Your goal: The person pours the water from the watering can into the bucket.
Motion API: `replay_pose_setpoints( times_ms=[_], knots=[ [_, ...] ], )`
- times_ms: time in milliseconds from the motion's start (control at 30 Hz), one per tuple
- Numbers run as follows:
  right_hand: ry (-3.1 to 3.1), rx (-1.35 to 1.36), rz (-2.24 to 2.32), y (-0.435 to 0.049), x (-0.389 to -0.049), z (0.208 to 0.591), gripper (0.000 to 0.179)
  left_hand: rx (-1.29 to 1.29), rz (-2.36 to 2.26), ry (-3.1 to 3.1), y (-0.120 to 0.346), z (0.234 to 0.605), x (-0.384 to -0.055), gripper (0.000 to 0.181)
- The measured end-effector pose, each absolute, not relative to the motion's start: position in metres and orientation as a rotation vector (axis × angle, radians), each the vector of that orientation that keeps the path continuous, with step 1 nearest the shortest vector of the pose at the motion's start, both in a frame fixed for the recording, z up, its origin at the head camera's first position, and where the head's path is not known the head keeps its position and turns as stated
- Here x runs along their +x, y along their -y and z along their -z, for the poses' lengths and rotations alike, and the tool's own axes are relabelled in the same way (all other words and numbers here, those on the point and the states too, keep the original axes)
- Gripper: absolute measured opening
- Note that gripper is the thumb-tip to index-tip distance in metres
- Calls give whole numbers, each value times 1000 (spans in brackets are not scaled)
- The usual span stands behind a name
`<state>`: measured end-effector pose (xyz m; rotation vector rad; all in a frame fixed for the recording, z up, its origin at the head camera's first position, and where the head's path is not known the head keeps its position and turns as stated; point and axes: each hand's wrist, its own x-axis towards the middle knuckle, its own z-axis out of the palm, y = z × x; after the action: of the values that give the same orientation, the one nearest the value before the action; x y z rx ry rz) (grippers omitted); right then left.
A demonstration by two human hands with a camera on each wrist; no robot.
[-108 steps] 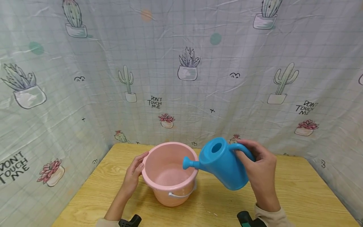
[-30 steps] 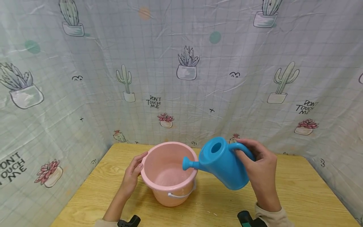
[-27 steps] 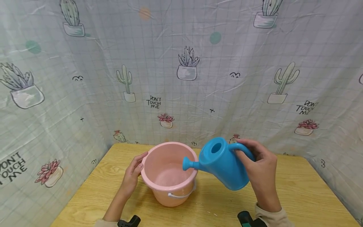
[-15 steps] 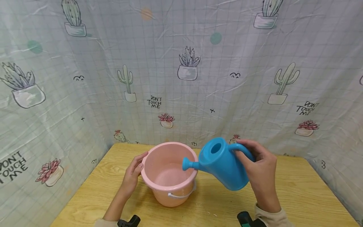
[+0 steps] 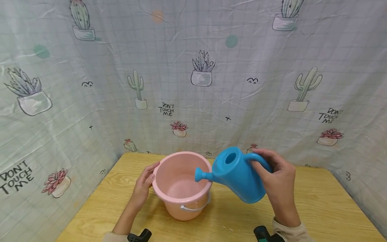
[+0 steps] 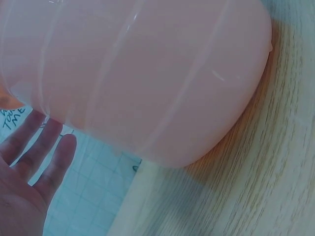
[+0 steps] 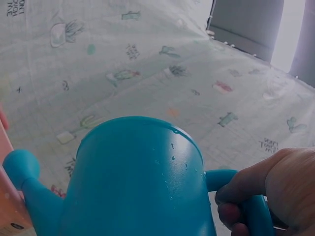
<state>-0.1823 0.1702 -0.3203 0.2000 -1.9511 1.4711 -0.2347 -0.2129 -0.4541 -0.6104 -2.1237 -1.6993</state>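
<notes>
A pink bucket [image 5: 184, 208] with a white handle stands upright on the wooden table. At its far left side, the fairly straight fingers and thumb of my left hand [image 5: 142, 190] touch the outside at the rim; the left wrist view shows these fingers [image 6: 58, 162] against the bucket wall. My right hand [image 5: 279, 183] grips the handle of a blue watering can [image 5: 242, 178], fingers curled round it. The can is held above the table, tilted left, its spout head over the bucket's right rim. No stream from the spout can be made out. Droplets cling to the can [image 7: 138, 182].
The yellowish wooden table [image 5: 317, 198] spreads under the bucket, with small wet-looking marks in front of it. A cactus-print curtain [image 5: 223, 97] hangs behind and at both sides. A bright lamp [image 7: 289, 34] appears in the right wrist view.
</notes>
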Motion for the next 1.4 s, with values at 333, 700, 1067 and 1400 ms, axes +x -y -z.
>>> replay_pose_setpoints(
  times_ms=[333,700,1067,1400],
  knots=[
    [1973,172,-1444,-171,-182,318,27,-606,1702,2130,210,452,-235,43],
    [1951,199,-1468,-170,-180,317,27,-597,1694,2133,211,452,-235,43],
    [1947,207,-1480,-170,-177,320,27,-606,1697,2126,212,452,-232,43],
    [1913,242,-1495,-170,-176,321,27,-635,1691,2108,211,454,-231,43]
  ],
)
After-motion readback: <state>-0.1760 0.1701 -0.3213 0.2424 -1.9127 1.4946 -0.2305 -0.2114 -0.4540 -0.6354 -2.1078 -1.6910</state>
